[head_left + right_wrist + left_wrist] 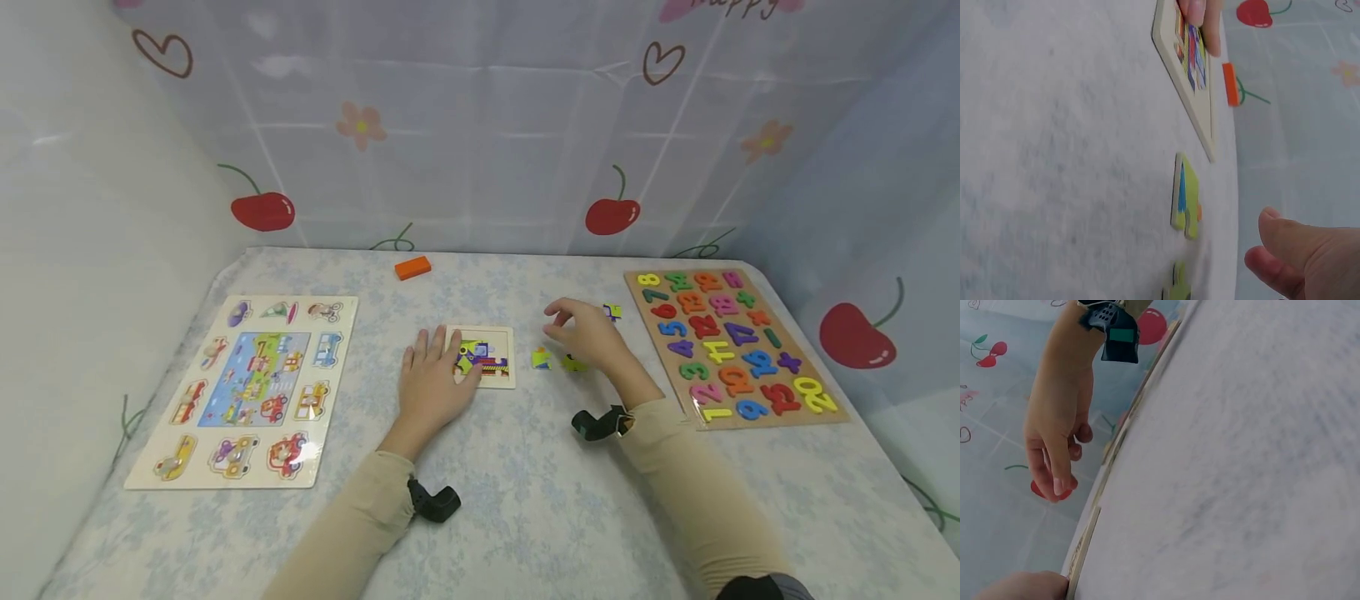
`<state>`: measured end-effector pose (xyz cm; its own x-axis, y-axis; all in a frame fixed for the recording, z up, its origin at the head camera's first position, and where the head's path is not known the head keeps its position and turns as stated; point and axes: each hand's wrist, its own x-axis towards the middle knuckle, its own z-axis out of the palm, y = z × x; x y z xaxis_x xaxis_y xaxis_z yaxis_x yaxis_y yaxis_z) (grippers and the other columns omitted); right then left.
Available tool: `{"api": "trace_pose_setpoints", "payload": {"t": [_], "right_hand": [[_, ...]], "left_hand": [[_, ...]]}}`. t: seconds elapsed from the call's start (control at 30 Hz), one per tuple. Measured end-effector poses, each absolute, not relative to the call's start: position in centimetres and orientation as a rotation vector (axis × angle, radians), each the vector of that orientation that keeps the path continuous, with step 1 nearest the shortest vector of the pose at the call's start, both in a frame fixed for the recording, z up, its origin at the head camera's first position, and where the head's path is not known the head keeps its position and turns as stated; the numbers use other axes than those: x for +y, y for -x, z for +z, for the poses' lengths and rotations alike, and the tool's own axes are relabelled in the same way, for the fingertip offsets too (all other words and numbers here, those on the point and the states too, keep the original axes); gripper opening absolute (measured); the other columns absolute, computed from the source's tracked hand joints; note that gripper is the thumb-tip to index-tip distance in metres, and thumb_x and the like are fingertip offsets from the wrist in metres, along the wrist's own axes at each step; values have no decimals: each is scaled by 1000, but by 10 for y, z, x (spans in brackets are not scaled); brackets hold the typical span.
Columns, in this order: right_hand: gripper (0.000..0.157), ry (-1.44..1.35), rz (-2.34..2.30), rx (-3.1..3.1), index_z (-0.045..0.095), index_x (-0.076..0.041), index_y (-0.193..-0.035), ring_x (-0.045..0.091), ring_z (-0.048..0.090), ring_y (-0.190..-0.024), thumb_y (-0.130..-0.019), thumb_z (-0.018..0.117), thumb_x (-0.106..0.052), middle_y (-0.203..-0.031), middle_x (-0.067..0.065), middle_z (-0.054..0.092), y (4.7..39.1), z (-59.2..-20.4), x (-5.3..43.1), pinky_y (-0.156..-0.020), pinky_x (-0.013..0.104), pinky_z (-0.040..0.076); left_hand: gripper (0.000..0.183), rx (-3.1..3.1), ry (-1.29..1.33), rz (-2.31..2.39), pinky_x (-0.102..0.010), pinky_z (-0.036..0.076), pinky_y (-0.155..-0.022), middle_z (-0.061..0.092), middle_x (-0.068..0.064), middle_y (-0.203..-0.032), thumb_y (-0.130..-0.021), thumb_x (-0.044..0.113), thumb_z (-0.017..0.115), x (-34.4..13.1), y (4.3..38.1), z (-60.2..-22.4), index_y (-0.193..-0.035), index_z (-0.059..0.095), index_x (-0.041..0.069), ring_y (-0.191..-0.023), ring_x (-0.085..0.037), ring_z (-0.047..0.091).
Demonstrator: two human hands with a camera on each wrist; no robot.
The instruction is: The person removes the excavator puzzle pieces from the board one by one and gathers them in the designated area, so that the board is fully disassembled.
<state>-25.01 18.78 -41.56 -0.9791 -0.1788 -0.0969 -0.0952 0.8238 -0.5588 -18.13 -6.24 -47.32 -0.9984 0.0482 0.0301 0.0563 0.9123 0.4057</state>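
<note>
- Pale tablecloth with faint blue mottling point(517, 517), under the small squarish pale-wood puzzle tray point(512, 358). Open cloth runs from the tray to the boards on both sides.
- Glossy cream board with colorful vehicle shapes point(259, 473), left of the tray, long axis running near to far.
- Brown rectangular board of chunky bright numerals point(832, 417), well right of the tray.
- Left hand point(433, 379): fingers straight and a bit spread, resting over the tray's left edge.
- Right hand point(588, 333): in the air right of the tray, fingers loosely bent, thumb and index apart.
- The tray: sides roughly square to the table, purple-and-yellow vehicle picture running left-right.
- Orange rectangular block point(413, 267), beyond the tray, long axis nearly sideways.
- Flat green-and-blue jigsaw piece point(542, 359), just right of the tray, orange bit on its far side.
</note>
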Motion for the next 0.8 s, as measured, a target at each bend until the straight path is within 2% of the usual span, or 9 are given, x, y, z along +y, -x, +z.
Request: {"api": "trace_pose_setpoints", "payload": {"t": [0.43,0.6,0.8], "right_hand": [[27,543,-809,2843,70,-17,-120,22,56,-96,-95,68,-25,-100,3,68,242,-422,131,-84,39,49],[26,560,-783,2818,72,-16,-118,22,56,-99,-94,69,-25,-100,2,68,243,-425,120,-87,40,48],[25,616,-714,2825,73,-16,-116,20,56,-94,-93,70,-27,-99,2,68,245,-431,113,-87,38,46]], "left_hand": [[76,-3048,88,-580,-53,8,-126,20,-5,-167,-95,64,40,-64,180,-476,-158,29,24,-156,-32,7],[77,-3064,88,-569,-53,7,-126,19,-4,-167,-94,65,39,-64,179,-476,-159,26,25,-156,-32,6],[78,-3070,92,-546,-53,8,-126,19,-3,-167,-94,67,38,-64,180,-476,-159,23,26,-156,-32,6]]}}
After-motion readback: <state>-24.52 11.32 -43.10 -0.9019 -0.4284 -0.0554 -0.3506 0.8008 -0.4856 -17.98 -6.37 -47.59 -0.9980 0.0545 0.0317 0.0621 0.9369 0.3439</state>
